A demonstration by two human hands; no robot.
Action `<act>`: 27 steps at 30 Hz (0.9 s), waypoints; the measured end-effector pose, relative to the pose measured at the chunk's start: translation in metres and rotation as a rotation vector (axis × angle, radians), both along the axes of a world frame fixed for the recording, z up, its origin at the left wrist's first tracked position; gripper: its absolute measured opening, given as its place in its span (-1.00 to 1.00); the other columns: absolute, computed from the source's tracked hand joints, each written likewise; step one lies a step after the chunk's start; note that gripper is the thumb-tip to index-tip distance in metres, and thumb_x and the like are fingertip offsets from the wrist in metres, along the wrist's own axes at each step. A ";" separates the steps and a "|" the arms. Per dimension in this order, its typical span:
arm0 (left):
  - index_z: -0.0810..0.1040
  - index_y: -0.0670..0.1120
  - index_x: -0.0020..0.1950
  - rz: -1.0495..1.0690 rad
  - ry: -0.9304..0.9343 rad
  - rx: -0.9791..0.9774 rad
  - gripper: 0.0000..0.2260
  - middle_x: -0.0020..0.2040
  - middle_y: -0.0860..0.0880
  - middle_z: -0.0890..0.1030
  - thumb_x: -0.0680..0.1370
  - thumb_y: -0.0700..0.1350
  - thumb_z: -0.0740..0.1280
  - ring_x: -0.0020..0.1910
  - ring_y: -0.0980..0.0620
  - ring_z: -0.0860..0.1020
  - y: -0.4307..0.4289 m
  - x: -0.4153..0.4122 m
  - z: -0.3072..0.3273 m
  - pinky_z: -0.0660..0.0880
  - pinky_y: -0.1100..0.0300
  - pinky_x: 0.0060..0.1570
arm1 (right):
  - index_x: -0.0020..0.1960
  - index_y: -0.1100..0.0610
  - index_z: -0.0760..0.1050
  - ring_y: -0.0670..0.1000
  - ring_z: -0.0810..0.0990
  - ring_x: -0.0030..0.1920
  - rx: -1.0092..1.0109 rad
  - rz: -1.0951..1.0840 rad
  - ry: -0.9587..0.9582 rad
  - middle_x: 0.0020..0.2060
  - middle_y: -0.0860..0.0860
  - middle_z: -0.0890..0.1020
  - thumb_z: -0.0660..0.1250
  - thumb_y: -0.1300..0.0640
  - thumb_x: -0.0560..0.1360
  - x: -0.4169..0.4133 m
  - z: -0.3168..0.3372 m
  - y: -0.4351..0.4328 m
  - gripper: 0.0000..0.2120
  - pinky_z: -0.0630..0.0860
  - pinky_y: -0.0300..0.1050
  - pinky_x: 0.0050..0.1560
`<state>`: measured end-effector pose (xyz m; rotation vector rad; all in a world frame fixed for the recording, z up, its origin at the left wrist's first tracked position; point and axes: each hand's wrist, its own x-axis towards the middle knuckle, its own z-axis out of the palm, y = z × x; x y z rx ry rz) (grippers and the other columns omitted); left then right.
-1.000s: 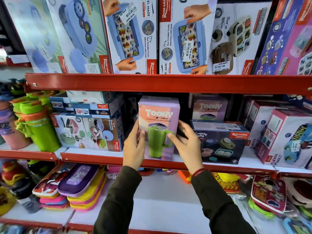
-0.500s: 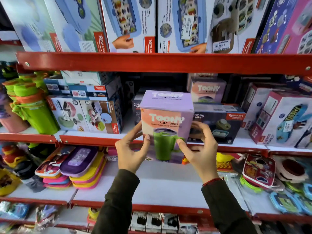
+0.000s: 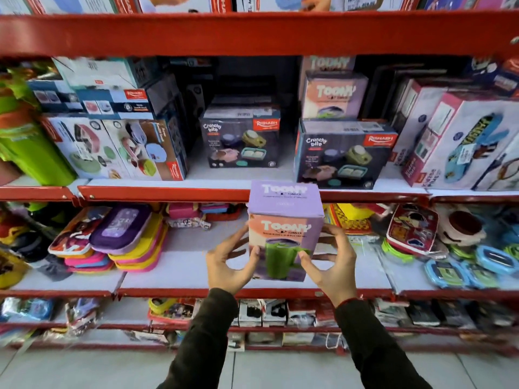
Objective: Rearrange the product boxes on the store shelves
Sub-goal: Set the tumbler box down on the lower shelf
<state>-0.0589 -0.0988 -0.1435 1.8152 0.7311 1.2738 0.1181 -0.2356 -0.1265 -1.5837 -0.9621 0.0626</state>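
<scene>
Fingers of your left hand (image 3: 229,263) and right hand (image 3: 332,265) clasp the Toony tumbler box (image 3: 285,234) by its sides, apparently clear of the red shelf (image 3: 157,193), just below the Crunchy Bite boxes (image 3: 341,155).

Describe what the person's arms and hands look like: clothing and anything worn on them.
Both arms are covered to the wrist by long, dark, plain sleeves, olive-black in tone, with no visible print or logo. The left hand is bare, with no ring, watch or glove in view. The right hand is also bare, but a thin red thread band circles its wrist just above the cuff.
</scene>
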 end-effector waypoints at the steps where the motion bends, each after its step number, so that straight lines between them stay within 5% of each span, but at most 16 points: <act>1: 0.60 0.06 0.29 -0.015 0.046 -0.028 -0.59 0.13 0.06 0.71 0.44 -0.03 0.48 0.05 0.19 0.71 -0.004 0.003 -0.010 0.69 0.19 -0.09 | 0.21 -0.31 0.39 -0.21 0.58 0.23 -0.043 -0.006 0.040 0.19 -0.34 0.55 0.54 -0.04 0.31 0.001 -0.012 -0.003 -0.45 0.71 0.03 -0.10; 7: 0.58 0.08 0.33 -0.049 0.242 -0.148 -0.57 0.18 0.12 0.65 0.46 -0.06 0.51 0.04 0.37 0.64 -0.006 0.010 -0.051 0.63 0.38 -0.10 | 0.19 -0.18 0.44 -0.12 0.67 0.19 -0.232 0.032 0.195 0.14 -0.34 0.61 0.58 0.14 0.35 0.017 -0.064 -0.004 -0.47 0.73 0.03 -0.07; 11: 0.56 -0.01 0.38 -0.072 0.318 -0.325 -0.56 0.22 0.09 0.63 0.51 -0.21 0.47 0.09 -0.02 0.72 0.002 0.025 -0.068 0.60 0.44 -0.03 | 0.27 -0.02 0.42 -0.06 0.69 0.20 -0.350 0.041 0.221 0.20 -0.12 0.65 0.55 0.22 0.44 0.027 -0.083 0.007 -0.51 0.66 -0.26 -0.01; 17: 0.54 -0.04 0.36 -0.033 0.402 -0.452 -0.61 0.24 -0.12 0.68 0.54 -0.25 0.41 0.09 -0.13 0.72 0.014 0.051 -0.077 0.60 0.25 0.08 | 0.35 0.04 0.37 0.11 0.69 0.25 -0.483 0.021 0.284 0.30 0.04 0.64 0.47 0.30 0.50 0.038 -0.100 0.027 -0.49 0.61 0.13 0.30; 23: 0.50 -0.03 0.37 -0.036 0.474 -0.507 -0.60 0.27 -0.11 0.67 0.54 -0.22 0.43 0.15 -0.14 0.70 0.014 0.053 -0.089 0.59 0.11 0.16 | 0.40 0.06 0.35 0.17 0.65 0.31 -0.522 0.016 0.307 0.37 0.08 0.61 0.45 0.33 0.50 0.041 -0.112 0.029 -0.45 0.57 0.21 0.34; 27: 0.47 0.05 0.36 -0.050 0.485 -0.420 -0.57 0.27 -0.05 0.65 0.53 -0.21 0.41 0.17 -0.08 0.67 0.012 0.045 -0.092 0.61 0.26 0.02 | 0.40 0.05 0.41 0.15 0.67 0.26 -0.471 0.052 0.335 0.35 0.02 0.61 0.47 0.30 0.50 0.042 -0.110 0.020 -0.47 0.61 0.08 0.29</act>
